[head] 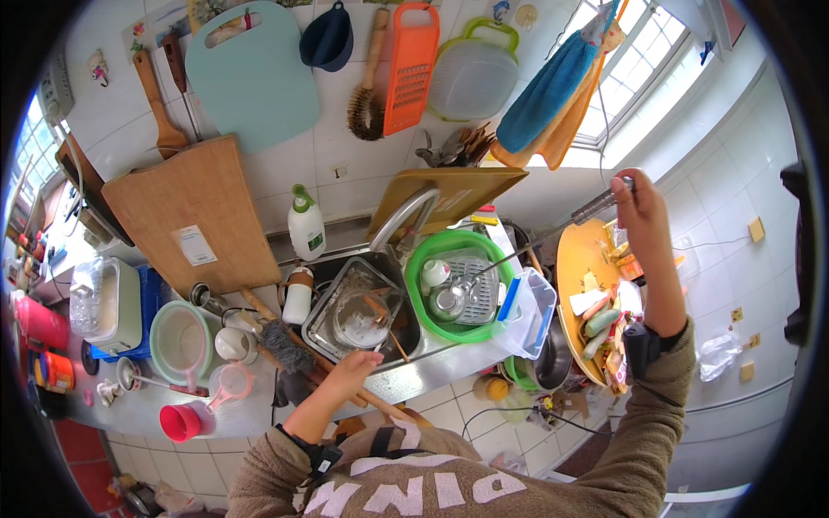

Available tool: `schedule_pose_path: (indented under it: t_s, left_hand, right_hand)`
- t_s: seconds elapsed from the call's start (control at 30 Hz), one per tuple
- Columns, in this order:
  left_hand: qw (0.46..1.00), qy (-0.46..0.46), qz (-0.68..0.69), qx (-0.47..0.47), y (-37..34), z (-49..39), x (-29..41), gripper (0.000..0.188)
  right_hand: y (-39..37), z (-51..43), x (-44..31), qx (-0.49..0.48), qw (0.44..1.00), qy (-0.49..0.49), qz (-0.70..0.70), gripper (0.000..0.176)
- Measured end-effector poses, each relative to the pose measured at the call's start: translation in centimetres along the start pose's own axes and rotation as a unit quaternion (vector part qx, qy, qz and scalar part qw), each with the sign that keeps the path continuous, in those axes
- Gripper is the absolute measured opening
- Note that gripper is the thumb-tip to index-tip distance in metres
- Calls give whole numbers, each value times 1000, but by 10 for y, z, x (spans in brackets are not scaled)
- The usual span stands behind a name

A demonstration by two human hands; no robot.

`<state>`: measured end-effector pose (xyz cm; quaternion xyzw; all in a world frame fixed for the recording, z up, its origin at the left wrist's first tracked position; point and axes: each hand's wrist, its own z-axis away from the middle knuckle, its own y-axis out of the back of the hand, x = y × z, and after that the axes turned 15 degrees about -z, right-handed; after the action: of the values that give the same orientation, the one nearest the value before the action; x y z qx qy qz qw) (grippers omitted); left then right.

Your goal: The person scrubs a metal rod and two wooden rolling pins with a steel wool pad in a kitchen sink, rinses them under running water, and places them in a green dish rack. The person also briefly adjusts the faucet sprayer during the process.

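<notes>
My right hand (638, 201) grips the ridged handle of a long thin metal utensil (534, 243). The utensil's far end reaches into a green plastic basin (414, 309), where a grey perforated basket, a small white bowl (436, 272) and glassware lie. My left hand (353, 377) is over the sink's front edge, partly curled, beside the sink; whether it holds something small is unclear. In the sink, a rectangular metal tray (318, 315) holds a clear bowl of sudsy water (360, 327) and wooden chopsticks. A clear plastic container with blue clips (534, 304) leans on the basin's right side.
A wooden cutting board (188, 213) leans on the wall behind the counter. At left stand a pale green basin (179, 343), a red cup (179, 423) and a pink strainer (231, 386). Vegetables lie on a round yellow board (573, 278) at right. A white spray bottle (306, 226) stands behind the sink.
</notes>
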<state>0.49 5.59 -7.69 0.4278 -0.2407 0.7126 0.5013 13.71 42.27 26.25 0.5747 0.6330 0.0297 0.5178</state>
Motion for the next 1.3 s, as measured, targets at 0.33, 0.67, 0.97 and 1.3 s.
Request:
schedule_pose_path:
  t_s: [0.33, 0.67, 0.97, 1.3]
  left_hand:
    - [998, 32, -54, -1, -13, 7, -30, 29]
    - [998, 62, 16, -8, -37, -16, -48, 31]
    - [998, 58, 34, -5, -46, -28, -34, 33]
    - [997, 42, 71, 1, -46, -28, -38, 32]
  right_hand:
    - [-52, -35, 131, -47, 995, -12, 85, 23]
    - [-96, -60, 179, -71, 992, 30, 99, 30]
    - [-139, -79, 172, -32, 994, 59, 84, 31]
    - [-179, -96, 178, 32, 999, -19, 34, 41]
